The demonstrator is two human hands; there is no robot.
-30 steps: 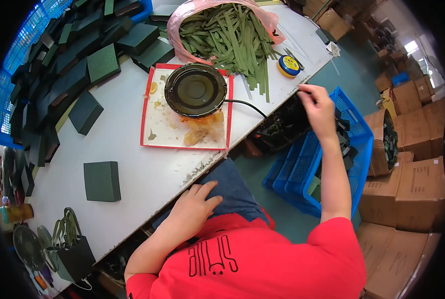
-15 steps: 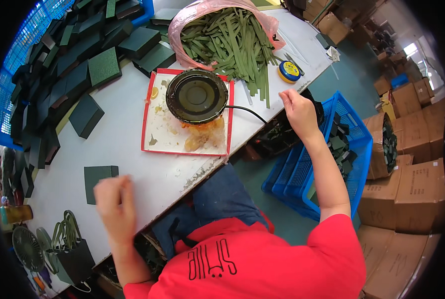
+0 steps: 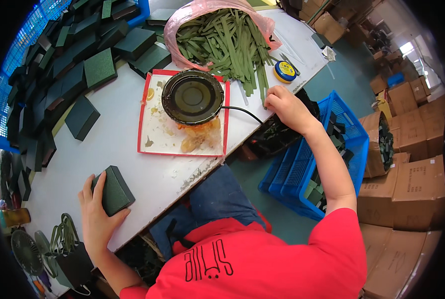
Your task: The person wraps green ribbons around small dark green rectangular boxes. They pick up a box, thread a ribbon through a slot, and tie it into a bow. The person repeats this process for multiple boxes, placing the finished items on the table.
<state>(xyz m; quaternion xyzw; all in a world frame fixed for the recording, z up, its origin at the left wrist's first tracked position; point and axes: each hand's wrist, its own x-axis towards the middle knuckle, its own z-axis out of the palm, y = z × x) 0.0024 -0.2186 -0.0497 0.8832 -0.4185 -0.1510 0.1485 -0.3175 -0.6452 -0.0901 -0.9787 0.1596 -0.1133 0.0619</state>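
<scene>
At the left of the table, my left hand (image 3: 97, 204) holds a small dark green box (image 3: 117, 192), fingers along its far left side and thumb at the near edge. The box is tilted on the tabletop. My right hand (image 3: 286, 105) is closed in a pinch at the lower end of a green ribbon strip (image 3: 263, 87), near the table edge. That strip hangs out of a pink plastic bag (image 3: 170, 42) heaped with green ribbon strips (image 3: 222, 37). Between my hands, a round dark pot (image 3: 192, 97) of brownish liquid stands on a red-rimmed white tray (image 3: 152, 144).
Dark green boxes (image 3: 100, 67) are piled at the far left beside a blue crate (image 3: 3, 99). A yellow-and-blue round tin (image 3: 285, 71) sits by the bag. A black cable (image 3: 245, 109) runs from the pot over the table edge. Blue crates (image 3: 357, 154) stand at the right.
My left hand has taken hold of the small box and tilted it. My right hand has moved left and nearer, onto the end of the hanging strip.
</scene>
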